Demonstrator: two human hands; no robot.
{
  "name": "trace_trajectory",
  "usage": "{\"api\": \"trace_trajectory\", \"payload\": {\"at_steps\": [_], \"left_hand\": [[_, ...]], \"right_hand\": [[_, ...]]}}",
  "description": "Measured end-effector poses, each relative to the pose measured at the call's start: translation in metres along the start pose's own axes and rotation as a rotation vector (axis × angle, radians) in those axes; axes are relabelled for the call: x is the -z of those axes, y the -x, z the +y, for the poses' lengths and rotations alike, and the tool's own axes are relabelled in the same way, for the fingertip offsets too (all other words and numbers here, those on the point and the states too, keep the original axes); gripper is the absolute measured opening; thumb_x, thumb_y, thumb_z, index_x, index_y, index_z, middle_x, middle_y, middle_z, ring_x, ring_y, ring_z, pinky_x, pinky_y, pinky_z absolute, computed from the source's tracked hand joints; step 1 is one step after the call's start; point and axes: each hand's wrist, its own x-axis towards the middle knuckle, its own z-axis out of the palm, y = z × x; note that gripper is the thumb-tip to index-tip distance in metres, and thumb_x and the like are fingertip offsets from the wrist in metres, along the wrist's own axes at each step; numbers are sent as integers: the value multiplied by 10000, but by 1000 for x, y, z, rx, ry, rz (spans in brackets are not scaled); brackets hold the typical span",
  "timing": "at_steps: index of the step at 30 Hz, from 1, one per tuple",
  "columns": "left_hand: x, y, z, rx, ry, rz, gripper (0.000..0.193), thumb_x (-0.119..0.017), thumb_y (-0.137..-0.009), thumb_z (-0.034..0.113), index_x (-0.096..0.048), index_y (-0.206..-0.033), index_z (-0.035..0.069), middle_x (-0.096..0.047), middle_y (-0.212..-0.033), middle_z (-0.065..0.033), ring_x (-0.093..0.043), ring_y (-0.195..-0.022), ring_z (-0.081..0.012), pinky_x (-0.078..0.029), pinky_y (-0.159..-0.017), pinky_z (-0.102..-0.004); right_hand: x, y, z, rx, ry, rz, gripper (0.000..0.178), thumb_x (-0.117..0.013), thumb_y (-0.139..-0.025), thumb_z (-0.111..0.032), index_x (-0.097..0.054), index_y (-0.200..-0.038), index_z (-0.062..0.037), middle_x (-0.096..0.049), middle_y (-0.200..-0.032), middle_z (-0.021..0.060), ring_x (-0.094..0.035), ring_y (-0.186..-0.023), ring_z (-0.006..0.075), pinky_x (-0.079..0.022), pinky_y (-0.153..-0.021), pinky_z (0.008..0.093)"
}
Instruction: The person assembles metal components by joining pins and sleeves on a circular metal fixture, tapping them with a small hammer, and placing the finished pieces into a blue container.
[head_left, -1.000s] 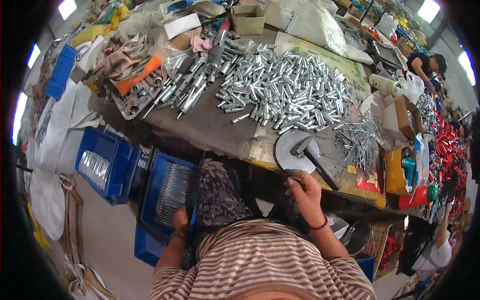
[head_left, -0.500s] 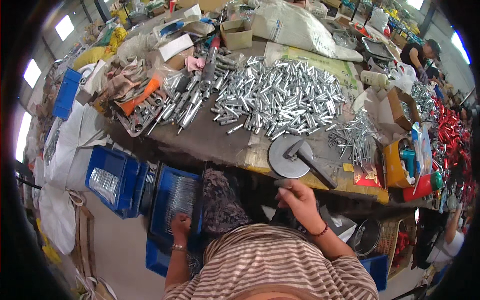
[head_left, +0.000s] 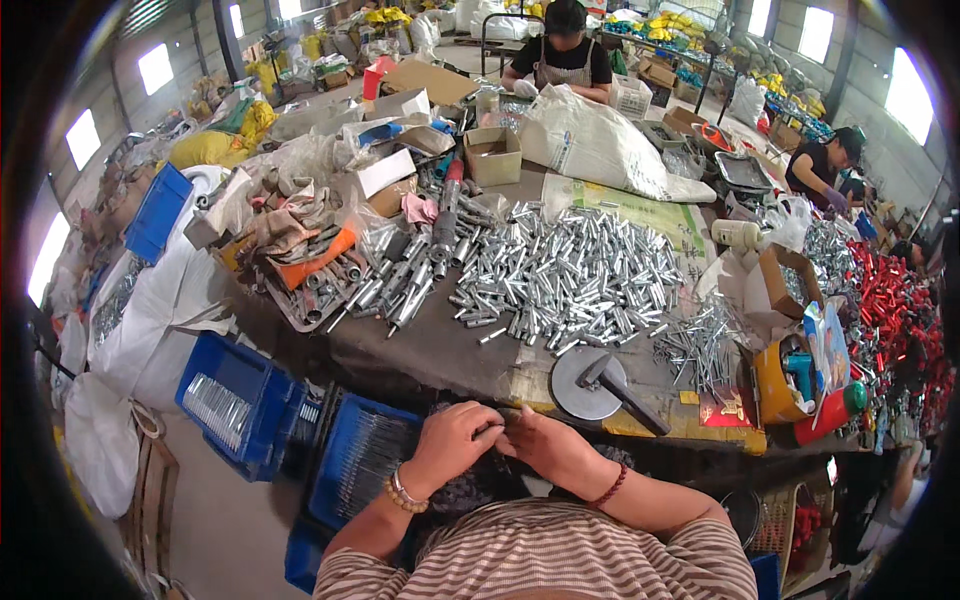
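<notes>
In front of my waist, beside the table's near edge, both hands have come together with fingertips almost touching. My left hand (head_left: 456, 442) is closed, thumb against curled fingers. My right hand (head_left: 548, 448) is also closed, its fingers pinched toward the left. Whatever sits between them is small and mostly hidden; only a dark bit shows. Just beyond the right hand, a hammer (head_left: 628, 396) lies across a round grey metal disc (head_left: 572, 392). Left of my left hand stands a blue bin (head_left: 328, 478) of thin metal rods (head_left: 372, 455).
A large heap of short silver tubes (head_left: 575, 280) covers the table's middle, with thin metal pins (head_left: 697, 345) to its right. Bigger metal tools (head_left: 410, 285) lie left. Another blue bin (head_left: 262, 410) stands at left. A red bottle (head_left: 822, 427) rests right. Two people work farther back.
My left hand has risen from the blue bin to meet my right hand, which has moved left and down. The view has tilted up, bringing a person at the back into sight.
</notes>
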Motion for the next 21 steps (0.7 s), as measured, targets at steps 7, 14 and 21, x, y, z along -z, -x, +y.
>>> {"api": "trace_trajectory", "payload": {"at_steps": [7,14,21], "left_hand": [[22,-39,-8,45,94,-81,140,-772,-877,190,-746,-942,68,-671,-856,-81,-666,-744,-268,-525,-668,-364],[4,-101,-92,265,447,361,212,-727,-970,232,-729,-960,20,-678,-803,-62,-612,-692,-143,-469,-628,-301],[-14,-108,-107,159,-4,471,208,-680,-986,239,-733,-990,38,-718,-919,-130,-681,-807,-353,-521,-704,-417]], "right_hand": [[8,-38,-23,84,-121,-87,302,-521,-1093,-268,-574,-1219,0,-622,-1238,127,-603,-1204,270,-493,-1108,441],[-36,-71,-110,365,-79,-135,439,-440,-1123,-326,-486,-1300,73,-581,-1335,242,-562,-1284,394,-469,-1145,489],[-108,-75,-183,409,-363,-362,885,-345,-1090,-592,23,-1644,-8,-250,-1649,292,-319,-1516,437,-315,-1255,514]]}}
